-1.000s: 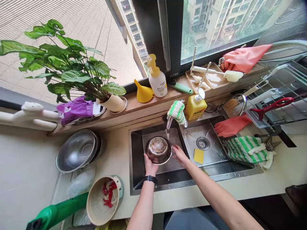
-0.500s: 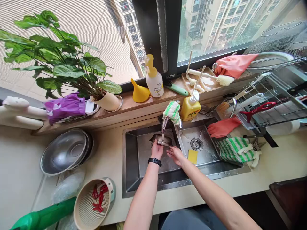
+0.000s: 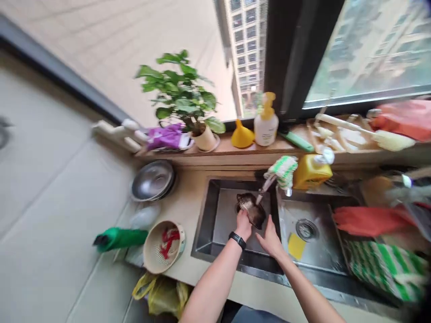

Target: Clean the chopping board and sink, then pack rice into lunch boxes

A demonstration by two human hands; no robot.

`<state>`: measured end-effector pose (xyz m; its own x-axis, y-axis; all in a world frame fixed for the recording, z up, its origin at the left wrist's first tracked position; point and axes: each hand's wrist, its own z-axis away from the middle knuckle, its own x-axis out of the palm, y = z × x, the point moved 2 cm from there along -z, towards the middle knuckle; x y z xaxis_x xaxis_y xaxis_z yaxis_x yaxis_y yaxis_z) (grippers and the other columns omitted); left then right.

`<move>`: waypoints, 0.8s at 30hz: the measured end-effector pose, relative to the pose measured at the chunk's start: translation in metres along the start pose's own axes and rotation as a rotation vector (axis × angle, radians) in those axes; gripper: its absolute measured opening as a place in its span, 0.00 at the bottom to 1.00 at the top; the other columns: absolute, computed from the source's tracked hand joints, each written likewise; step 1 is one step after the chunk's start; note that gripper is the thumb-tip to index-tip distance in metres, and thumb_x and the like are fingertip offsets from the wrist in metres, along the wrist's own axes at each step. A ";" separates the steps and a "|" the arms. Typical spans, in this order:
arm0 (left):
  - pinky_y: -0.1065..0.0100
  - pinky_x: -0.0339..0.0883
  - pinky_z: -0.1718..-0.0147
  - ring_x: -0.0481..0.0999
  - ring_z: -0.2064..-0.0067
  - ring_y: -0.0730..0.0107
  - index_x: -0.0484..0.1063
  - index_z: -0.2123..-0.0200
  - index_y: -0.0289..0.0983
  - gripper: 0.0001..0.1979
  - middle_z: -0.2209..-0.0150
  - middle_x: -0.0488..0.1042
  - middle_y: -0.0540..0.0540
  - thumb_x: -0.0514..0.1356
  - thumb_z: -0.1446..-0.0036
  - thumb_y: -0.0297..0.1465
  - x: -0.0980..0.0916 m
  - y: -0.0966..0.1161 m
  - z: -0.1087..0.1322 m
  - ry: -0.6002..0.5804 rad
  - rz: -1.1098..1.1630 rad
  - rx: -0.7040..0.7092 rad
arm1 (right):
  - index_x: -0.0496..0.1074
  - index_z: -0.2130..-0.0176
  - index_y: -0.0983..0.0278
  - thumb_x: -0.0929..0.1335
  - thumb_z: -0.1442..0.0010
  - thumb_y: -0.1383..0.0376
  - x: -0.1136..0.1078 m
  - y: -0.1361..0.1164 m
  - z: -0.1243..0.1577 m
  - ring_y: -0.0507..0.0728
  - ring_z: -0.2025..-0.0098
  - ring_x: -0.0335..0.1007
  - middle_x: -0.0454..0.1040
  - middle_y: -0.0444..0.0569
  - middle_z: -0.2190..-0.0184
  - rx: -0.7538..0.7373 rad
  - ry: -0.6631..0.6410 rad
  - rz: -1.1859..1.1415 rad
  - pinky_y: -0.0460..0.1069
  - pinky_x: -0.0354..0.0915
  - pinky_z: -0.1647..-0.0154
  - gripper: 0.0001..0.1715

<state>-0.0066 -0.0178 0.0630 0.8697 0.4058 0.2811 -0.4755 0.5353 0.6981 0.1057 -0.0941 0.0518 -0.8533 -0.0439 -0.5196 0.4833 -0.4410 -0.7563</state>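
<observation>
In the left sink basin (image 3: pixel 225 214), my left hand (image 3: pixel 244 223), with a black watch on its wrist, grips the near edge of a dark, shiny, curved piece (image 3: pixel 255 215) with an uneven rim. I cannot make out its kind. It is tilted under the faucet (image 3: pixel 266 188), over which a green-and-white striped cloth (image 3: pixel 283 170) is draped. Just right of the piece, my right hand (image 3: pixel 270 239) has its thumb and fingers apart and holds nothing. The picture is blurred by motion.
The right basin holds a yellow sponge (image 3: pixel 296 246). On the left counter stand metal bowls (image 3: pixel 152 180), a basket (image 3: pixel 153 258) with red peppers (image 3: pixel 169 242) and a green bottle (image 3: pixel 123 239). A yellow soap bottle (image 3: pixel 311 172) stands behind the sink; pink gloves (image 3: pixel 365 220) lie right.
The view has swung left, showing more wall and a yellow bag. The dark piece has turned, showing its hollow, broader side. My right hand has moved slightly away from it.
</observation>
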 end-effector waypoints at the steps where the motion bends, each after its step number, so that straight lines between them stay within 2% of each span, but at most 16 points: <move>1: 0.59 0.76 0.51 0.83 0.56 0.61 0.75 0.61 0.38 0.11 0.56 0.82 0.38 0.53 0.31 0.34 -0.011 0.001 0.008 0.087 0.068 -0.001 | 0.36 0.24 0.70 0.71 0.45 0.61 0.009 -0.004 0.002 0.75 0.31 0.62 0.49 0.72 0.26 -0.007 -0.032 0.073 0.64 0.65 0.36 0.64; 4: 0.61 0.76 0.48 0.82 0.48 0.60 0.76 0.60 0.39 0.19 0.46 0.79 0.35 0.45 0.28 0.35 -0.046 0.006 0.031 0.310 0.259 -0.032 | 0.25 0.24 0.68 0.66 0.42 0.65 0.036 -0.018 0.015 0.78 0.40 0.73 0.44 0.77 0.26 -0.059 -0.116 0.235 0.67 0.71 0.44 0.63; 6: 0.61 0.76 0.48 0.80 0.43 0.58 0.77 0.59 0.39 0.22 0.41 0.77 0.34 0.44 0.29 0.38 -0.069 0.008 0.043 0.371 0.405 -0.081 | 0.23 0.23 0.64 0.62 0.41 0.69 0.049 -0.026 0.023 0.77 0.40 0.73 0.42 0.73 0.24 -0.169 -0.102 0.272 0.67 0.73 0.47 0.59; 9: 0.59 0.75 0.46 0.78 0.40 0.55 0.79 0.54 0.38 0.24 0.38 0.75 0.34 0.46 0.31 0.43 -0.094 0.010 0.053 0.281 0.635 -0.123 | 0.25 0.23 0.59 0.58 0.39 0.71 0.059 -0.032 0.027 0.75 0.30 0.60 0.36 0.64 0.22 -0.360 0.017 0.245 0.68 0.72 0.42 0.55; 12: 0.51 0.73 0.43 0.77 0.40 0.51 0.77 0.44 0.36 0.30 0.39 0.76 0.33 0.43 0.32 0.45 -0.104 0.010 0.055 0.160 0.741 -0.141 | 0.32 0.23 0.58 0.58 0.37 0.71 0.061 -0.034 0.019 0.70 0.23 0.44 0.39 0.60 0.22 -0.503 0.081 0.244 0.67 0.62 0.32 0.51; 14: 0.48 0.72 0.42 0.77 0.39 0.49 0.73 0.39 0.34 0.35 0.39 0.75 0.31 0.39 0.31 0.47 -0.103 0.010 0.052 0.113 0.772 -0.188 | 0.34 0.23 0.59 0.56 0.36 0.71 0.060 -0.035 0.013 0.69 0.22 0.41 0.42 0.61 0.23 -0.567 0.094 0.276 0.67 0.59 0.29 0.48; 17: 0.49 0.69 0.40 0.75 0.37 0.49 0.71 0.36 0.31 0.38 0.37 0.73 0.31 0.41 0.32 0.51 -0.097 0.019 0.049 0.032 0.740 -0.193 | 0.31 0.23 0.60 0.56 0.36 0.72 0.056 -0.036 0.008 0.74 0.24 0.47 0.39 0.65 0.23 -0.597 0.144 0.309 0.69 0.63 0.34 0.50; 19: 0.53 0.68 0.39 0.75 0.37 0.49 0.73 0.39 0.31 0.38 0.37 0.73 0.31 0.50 0.35 0.55 -0.091 0.033 0.048 -0.057 0.666 -0.100 | 0.25 0.23 0.61 0.58 0.36 0.71 0.054 -0.034 0.008 0.77 0.26 0.51 0.37 0.68 0.23 -0.581 0.173 0.317 0.70 0.67 0.38 0.53; 21: 0.55 0.68 0.40 0.77 0.40 0.50 0.76 0.43 0.33 0.36 0.40 0.76 0.32 0.62 0.42 0.55 -0.089 0.055 0.052 -0.111 0.517 0.092 | 0.21 0.24 0.63 0.60 0.35 0.66 0.052 -0.030 0.011 0.78 0.26 0.51 0.37 0.70 0.23 -0.591 0.161 0.321 0.69 0.68 0.39 0.55; 24: 0.59 0.71 0.48 0.81 0.51 0.54 0.80 0.53 0.35 0.27 0.52 0.83 0.36 0.72 0.50 0.48 -0.092 0.098 0.064 -0.159 0.031 0.396 | 0.23 0.24 0.63 0.59 0.32 0.60 0.051 -0.014 0.019 0.74 0.25 0.50 0.41 0.68 0.24 -0.603 0.055 0.354 0.65 0.67 0.37 0.52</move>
<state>-0.1247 -0.0498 0.1474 0.8800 0.2817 0.3824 -0.4411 0.1861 0.8780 0.0517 -0.1067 0.0437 -0.6207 -0.0407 -0.7830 0.7685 0.1667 -0.6178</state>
